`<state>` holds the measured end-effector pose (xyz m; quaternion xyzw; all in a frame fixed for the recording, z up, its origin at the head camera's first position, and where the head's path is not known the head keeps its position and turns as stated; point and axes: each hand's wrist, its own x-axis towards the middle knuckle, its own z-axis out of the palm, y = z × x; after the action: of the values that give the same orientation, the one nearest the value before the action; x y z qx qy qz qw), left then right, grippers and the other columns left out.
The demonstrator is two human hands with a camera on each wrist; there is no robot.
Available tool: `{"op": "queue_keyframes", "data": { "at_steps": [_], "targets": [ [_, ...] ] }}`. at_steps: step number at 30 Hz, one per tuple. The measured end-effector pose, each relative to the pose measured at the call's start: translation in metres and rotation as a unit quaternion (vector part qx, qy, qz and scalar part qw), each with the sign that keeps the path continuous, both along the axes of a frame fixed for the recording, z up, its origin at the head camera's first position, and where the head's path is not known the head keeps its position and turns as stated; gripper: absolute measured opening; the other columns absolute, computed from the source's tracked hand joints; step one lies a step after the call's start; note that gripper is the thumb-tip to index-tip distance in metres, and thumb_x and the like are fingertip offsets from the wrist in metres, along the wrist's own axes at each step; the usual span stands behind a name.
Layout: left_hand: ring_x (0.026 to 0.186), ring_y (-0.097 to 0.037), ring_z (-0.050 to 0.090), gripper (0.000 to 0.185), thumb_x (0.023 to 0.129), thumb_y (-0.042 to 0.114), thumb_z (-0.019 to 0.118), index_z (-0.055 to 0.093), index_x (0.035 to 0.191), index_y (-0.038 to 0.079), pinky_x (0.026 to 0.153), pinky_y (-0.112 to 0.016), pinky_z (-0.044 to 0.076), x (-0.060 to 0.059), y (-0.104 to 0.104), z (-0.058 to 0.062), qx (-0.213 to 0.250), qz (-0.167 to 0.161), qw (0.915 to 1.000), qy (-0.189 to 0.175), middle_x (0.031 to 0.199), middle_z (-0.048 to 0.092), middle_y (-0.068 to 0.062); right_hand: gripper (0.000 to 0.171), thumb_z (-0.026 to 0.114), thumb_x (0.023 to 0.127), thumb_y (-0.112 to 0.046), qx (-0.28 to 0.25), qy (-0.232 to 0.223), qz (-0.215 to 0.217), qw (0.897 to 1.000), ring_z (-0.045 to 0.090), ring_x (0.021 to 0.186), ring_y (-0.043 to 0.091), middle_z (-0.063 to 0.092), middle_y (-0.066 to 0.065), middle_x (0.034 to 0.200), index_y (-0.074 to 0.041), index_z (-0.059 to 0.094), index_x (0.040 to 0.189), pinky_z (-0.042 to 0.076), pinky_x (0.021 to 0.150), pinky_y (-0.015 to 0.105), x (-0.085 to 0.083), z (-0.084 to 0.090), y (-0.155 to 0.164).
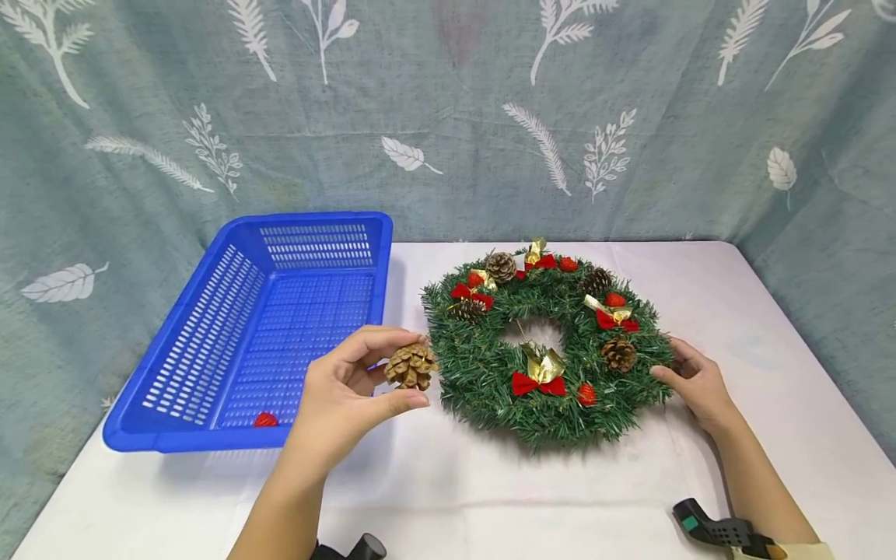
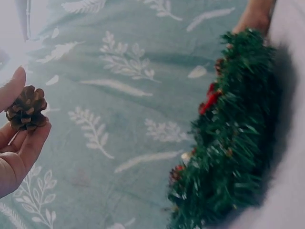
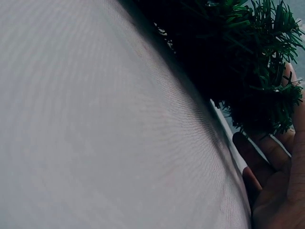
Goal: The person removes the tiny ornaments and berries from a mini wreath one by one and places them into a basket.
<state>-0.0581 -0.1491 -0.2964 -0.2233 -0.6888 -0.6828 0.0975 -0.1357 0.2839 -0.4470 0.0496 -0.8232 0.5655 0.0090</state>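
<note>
Head view first: left hand (image 1: 343,397) just left of frame centre, pinching a loose pine cone (image 1: 411,366) between thumb and fingertips, held up off the white table (image 1: 770,435) and just beside the left edge of the wreath (image 1: 483,365). Right hand (image 1: 696,385) at centre right, fingers laid against the wreath's right rim, thumb on top; grasping or merely steadying cannot be told. Blue basket (image 1: 210,327) at left of frame, well apart from the wreath, with one small red ornament (image 1: 265,420) on its floor near the lower wall.

Handling, as a judgement: cone likely very light, dry and stiff, scales brittle at the tips, so best taken across its widest part with a gentle pinch, as now. Wreath probably light but springy, needles soft and yielding; firmer hold likely on the hidden inner ring than on the foliage.

Left wrist view: cone (image 2: 26,108) at the left edge, seated between thumb tip above and curled fingers (image 2: 28,143) below, a contact detail less clear from above; wreath (image 2: 233,143) seen edge-on at right. No basket there.

Right wrist view: mostly bare tablecloth, dark wreath underside (image 3: 238,62) at upper right, fingers (image 3: 276,152) tucked beneath the needles at lower right, something unseen from the head camera.
</note>
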Motion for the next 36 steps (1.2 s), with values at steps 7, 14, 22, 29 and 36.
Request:
{"op": "queue_keyframes", "data": {
  "at_steps": [7,14,22,29,36],
  "targets": [
    [0.103,-0.014,0.062,0.049,0.068,-0.010,0.078,0.064,0.113,0.001,0.089,-0.023,0.052,0.002,-0.015,-0.006,-0.058,0.039,0.9968,-0.039,0.114,0.062,-0.007,0.068,0.057,0.095,-0.013,0.016,-0.028,-0.006,0.999,0.032,0.130,0.004,0.018,0.038,0.147,0.011,0.018,0.145,0.033,0.083,-0.001,0.001,0.001,0.002],
    [0.102,-0.009,0.062,0.049,0.068,-0.003,0.080,0.064,0.115,-0.001,0.085,-0.020,0.052,-0.001,-0.025,-0.012,-0.125,0.056,0.9887,-0.060,0.114,0.063,0.003,0.067,0.057,0.095,-0.014,0.005,-0.032,-0.009,0.999,0.026,0.139,0.017,0.017,0.036,0.148,0.011,0.019,0.145,0.033,0.087,0.000,0.001,0.000,0.002],
    [0.104,-0.007,0.062,0.047,0.070,-0.004,0.080,0.062,0.113,-0.002,0.089,-0.020,0.051,-0.003,-0.044,-0.024,-0.150,0.086,0.9815,-0.083,0.115,0.064,-0.001,0.067,0.058,0.095,-0.013,0.005,-0.019,-0.009,1.000,0.030,0.133,0.004,0.019,0.037,0.147,0.013,0.021,0.144,0.033,0.087,0.000,0.002,0.000,0.001],
    [0.097,-0.002,0.062,0.046,0.069,0.005,0.083,0.065,0.112,0.004,0.087,-0.014,0.049,-0.001,-0.067,-0.034,-0.217,0.126,0.9640,-0.088,0.110,0.065,0.003,0.066,0.059,0.094,-0.011,0.000,-0.014,-0.003,1.000,0.035,0.128,0.002,0.021,0.037,0.146,0.013,0.022,0.144,0.034,0.085,0.000,0.001,0.000,-0.001],
    [0.098,-0.004,0.061,0.042,0.076,0.017,0.080,0.065,0.115,0.013,0.086,-0.014,0.050,-0.010,-0.090,-0.038,-0.278,0.059,0.9514,-0.118,0.112,0.066,-0.001,0.065,0.059,0.094,-0.011,0.000,-0.004,-0.004,1.000,0.034,0.109,-0.017,0.025,0.038,0.143,0.015,0.024,0.142,0.034,0.084,0.000,0.001,0.001,-0.002]
  ]
}}
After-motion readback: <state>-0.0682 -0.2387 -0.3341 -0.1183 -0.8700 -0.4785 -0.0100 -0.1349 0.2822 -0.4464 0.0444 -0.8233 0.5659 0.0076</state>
